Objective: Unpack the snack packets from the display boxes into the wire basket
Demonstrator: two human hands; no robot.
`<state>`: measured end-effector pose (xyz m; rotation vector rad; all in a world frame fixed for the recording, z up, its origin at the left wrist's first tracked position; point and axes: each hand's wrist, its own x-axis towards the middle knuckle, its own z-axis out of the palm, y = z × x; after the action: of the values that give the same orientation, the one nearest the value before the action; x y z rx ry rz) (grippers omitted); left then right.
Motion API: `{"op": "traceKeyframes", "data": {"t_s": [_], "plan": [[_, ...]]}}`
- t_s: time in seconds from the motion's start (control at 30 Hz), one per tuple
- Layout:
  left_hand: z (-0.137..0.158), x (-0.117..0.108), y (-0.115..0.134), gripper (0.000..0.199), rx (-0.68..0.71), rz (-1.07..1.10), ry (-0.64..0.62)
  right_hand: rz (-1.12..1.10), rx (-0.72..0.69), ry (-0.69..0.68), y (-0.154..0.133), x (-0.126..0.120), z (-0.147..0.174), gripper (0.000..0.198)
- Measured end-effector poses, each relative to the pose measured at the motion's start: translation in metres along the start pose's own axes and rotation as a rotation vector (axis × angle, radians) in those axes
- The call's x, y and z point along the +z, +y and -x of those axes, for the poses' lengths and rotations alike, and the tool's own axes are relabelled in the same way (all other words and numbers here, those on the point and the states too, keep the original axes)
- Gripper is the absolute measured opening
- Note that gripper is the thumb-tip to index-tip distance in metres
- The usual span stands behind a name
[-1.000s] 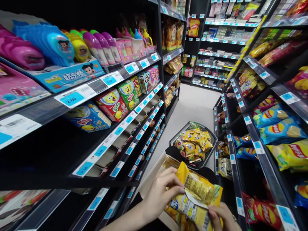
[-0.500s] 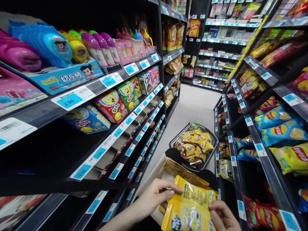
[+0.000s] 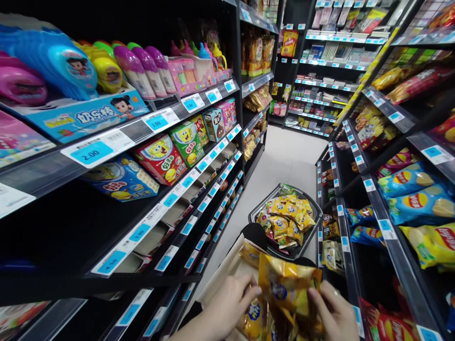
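A shiny yellow snack bag (image 3: pixel 289 284) stands upright in front of me, slightly blurred. My right hand (image 3: pixel 334 310) pinches its right edge between thumb and fingers. At its left edge is my left hand (image 3: pixel 232 303), fingers curled and closed on yellow wrapping; the exact grip is partly hidden. Below and between my hands are more yellow snack bags (image 3: pixel 254 317) in an open cardboard box (image 3: pixel 222 279), which sits close to my body. Beyond it on the floor, a black basket (image 3: pixel 317 208) holds a heap of small yellow packets (image 3: pixel 284 218).
Shelves with blue price tags line both sides of a narrow aisle. On the left are small snack boxes (image 3: pixel 161 158) and plastic candy toys (image 3: pixel 80 71). Chip bags (image 3: pixel 414 201) lie on the right shelves. Pale floor (image 3: pixel 284 147) runs to a back shelf (image 3: pixel 327 61).
The snack bag has turned from its printed back lying toward me to a more upright position, a little farther forward. Both hands moved with it, and more yellow bags show in the box.
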<state>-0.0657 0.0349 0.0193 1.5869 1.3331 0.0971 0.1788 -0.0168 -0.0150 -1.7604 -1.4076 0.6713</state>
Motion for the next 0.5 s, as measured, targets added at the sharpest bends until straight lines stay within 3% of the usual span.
{"op": "traceKeyframes", "data": {"t_s": [0.03, 0.07, 0.13, 0.17, 0.2, 0.3, 0.4, 0.5], "plan": [[-0.003, 0.008, -0.005, 0.028, 0.020, -0.098, -0.028, 0.036, -0.001, -0.051, 0.004, 0.000, -0.019, 0.052], [-0.006, 0.017, -0.010, 0.039, 0.046, -0.198, -0.069, 0.078, 0.001, -0.094, 0.009, 0.003, -0.040, 0.053], [-0.015, 0.037, -0.022, 0.080, 0.042, -0.384, -0.190, 0.134, 0.010, -0.165, 0.023, 0.014, -0.087, 0.050], [-0.019, 0.047, -0.028, 0.090, 0.008, -0.456, -0.255, 0.166, 0.029, -0.195, 0.032, 0.022, -0.110, 0.048], [-0.024, 0.056, -0.033, 0.094, -0.037, -0.501, -0.317, 0.200, 0.062, -0.226, 0.042, 0.030, -0.132, 0.046], [-0.036, 0.075, -0.046, 0.076, -0.114, -0.517, -0.395, 0.268, 0.178, -0.286, 0.070, 0.049, -0.179, 0.032], [-0.042, 0.083, -0.055, 0.072, -0.178, -0.503, -0.372, 0.248, 0.244, -0.323, 0.092, 0.053, -0.189, 0.023], [-0.041, 0.082, -0.060, 0.081, -0.198, -0.456, -0.333, 0.138, 0.257, -0.407, 0.101, 0.044, -0.170, 0.022]]}}
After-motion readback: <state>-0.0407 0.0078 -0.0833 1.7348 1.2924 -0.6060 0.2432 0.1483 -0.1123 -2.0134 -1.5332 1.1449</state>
